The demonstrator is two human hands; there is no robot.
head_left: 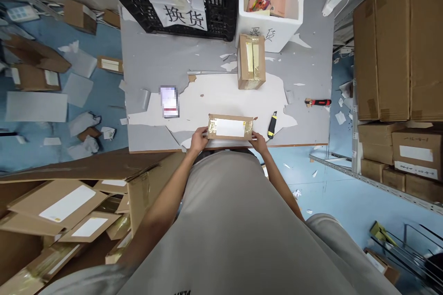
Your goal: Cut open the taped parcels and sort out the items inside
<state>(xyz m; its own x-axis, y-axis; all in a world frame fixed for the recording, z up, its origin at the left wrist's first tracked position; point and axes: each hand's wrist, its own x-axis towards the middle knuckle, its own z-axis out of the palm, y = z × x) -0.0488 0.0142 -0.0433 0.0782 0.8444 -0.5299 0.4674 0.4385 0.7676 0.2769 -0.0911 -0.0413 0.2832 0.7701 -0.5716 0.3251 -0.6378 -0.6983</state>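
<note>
A small taped cardboard box [230,127] with a white label on top lies at the table's near edge, between my two hands. My left hand [199,139] grips its left end with the fingers. At the other end, my right hand [259,142] pinches the right corner. A black and yellow utility knife [272,125] rests just right of the box. Farther back stands a second taped carton [251,62]. To the left lies a phone [169,101] with a lit, blurred screen.
At the back of the table [207,53] are a black plastic crate [221,18] and a white foam box [268,20] holding pink packs. A red and black cutter [318,102] lies at right. A large carton [145,189] of parcels stands at lower left, shelved boxes [391,55] at right.
</note>
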